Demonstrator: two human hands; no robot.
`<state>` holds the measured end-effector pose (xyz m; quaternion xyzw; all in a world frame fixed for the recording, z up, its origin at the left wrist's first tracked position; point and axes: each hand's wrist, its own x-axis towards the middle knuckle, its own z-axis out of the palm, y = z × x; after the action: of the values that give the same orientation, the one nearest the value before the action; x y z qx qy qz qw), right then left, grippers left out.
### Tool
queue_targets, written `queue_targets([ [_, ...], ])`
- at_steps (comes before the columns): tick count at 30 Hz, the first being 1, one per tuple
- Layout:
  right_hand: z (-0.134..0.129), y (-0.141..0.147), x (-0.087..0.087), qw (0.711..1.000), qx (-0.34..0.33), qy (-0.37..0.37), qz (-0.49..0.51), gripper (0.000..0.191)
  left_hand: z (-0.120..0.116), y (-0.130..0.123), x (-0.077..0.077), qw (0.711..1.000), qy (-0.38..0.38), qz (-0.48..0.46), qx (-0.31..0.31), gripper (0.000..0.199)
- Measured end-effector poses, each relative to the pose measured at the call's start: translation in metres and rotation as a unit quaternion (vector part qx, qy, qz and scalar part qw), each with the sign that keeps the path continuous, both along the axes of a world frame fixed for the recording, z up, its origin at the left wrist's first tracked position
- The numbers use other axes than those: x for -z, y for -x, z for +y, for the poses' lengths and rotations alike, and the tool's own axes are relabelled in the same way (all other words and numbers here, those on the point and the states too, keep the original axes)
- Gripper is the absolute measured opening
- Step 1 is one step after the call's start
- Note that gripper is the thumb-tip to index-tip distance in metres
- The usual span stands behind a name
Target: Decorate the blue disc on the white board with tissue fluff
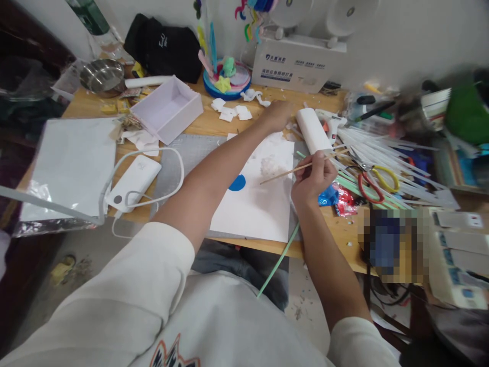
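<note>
My right hand (315, 176) is closed around a thin wooden stick (280, 176), whose tip points down-left over a white sheet of paper (260, 209). On that sheet lies a blue disc (237, 183), beside my left forearm, and a greyish smudge shows near the sheet's upper part. My left hand (280, 116) reaches past the far edge of the sheet, left of a white paper roll (313, 130). Its fingers are curled and mostly hidden, so what they hold, if anything, cannot be seen.
Scissors (370, 186), white strips (382, 148) and a glue gun (333, 125) lie at right. Left are a lilac box (168, 109) and a white power bank (134, 183) with a looping cable. A green strip (278, 261) hangs over the front edge.
</note>
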<state>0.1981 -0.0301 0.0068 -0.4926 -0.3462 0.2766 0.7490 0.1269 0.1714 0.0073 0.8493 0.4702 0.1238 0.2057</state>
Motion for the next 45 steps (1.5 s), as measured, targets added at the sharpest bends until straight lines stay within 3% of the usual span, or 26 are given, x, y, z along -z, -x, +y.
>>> queue_targets([
  [3, -0.001, 0.0, -0.001, 1.0, 0.0, -0.001, -0.004, 0.055, 0.003, 0.001, -0.003, 1.0, -0.02, -0.017, -0.001, 0.027],
  [6, 0.001, -0.001, -0.001, 1.0, 0.008, -0.007, -0.009, 0.054, 0.002, 0.014, -0.02, 0.995, 0.0, -0.094, -0.02, 0.02],
  [10, -0.002, 0.001, -0.002, 1.0, -0.009, -0.015, -0.015, 0.054, -0.021, 0.057, -0.05, 0.974, 0.006, -0.227, -0.011, 0.019],
  [12, -0.008, 0.006, -0.006, 0.999, -0.038, -0.016, -0.025, 0.053, -0.044, 0.087, -0.058, 0.955, 0.071, -0.288, 0.017, 0.02],
  [14, -0.016, 0.013, -0.01, 0.996, -0.078, -0.016, -0.046, 0.049, -0.071, 0.12, -0.061, 0.937, 0.127, -0.325, 0.03, 0.016],
  [18, -0.032, 0.028, -0.017, 0.985, -0.139, -0.012, -0.099, 0.044, -0.123, 0.184, -0.055, 0.935, 0.223, -0.267, 0.068, 0.02],
  [22, -0.039, 0.035, -0.014, 0.973, -0.155, 0.001, -0.168, 0.042, -0.149, 0.222, -0.043, 0.949, 0.225, -0.212, 0.068, 0.011],
  [25, -0.039, 0.035, -0.007, 0.965, -0.157, 0.004, -0.208, 0.04, -0.154, 0.228, -0.033, 0.953, 0.227, -0.184, 0.083, 0.009],
  [31, -0.036, 0.031, 0.003, 0.961, -0.134, -0.018, -0.241, 0.035, -0.159, 0.214, -0.021, 0.957, 0.181, -0.181, 0.136, 0.012],
  [36, -0.034, 0.03, 0.005, 0.961, -0.11, 0.005, -0.252, 0.042, -0.164, 0.208, -0.018, 0.975, 0.125, -0.153, 0.1, 0.01],
  [45, -0.035, 0.029, 0.008, 0.959, -0.115, 0.002, -0.258, 0.04, -0.169, 0.192, -0.012, 0.978, 0.097, -0.183, 0.013, 0.009],
])
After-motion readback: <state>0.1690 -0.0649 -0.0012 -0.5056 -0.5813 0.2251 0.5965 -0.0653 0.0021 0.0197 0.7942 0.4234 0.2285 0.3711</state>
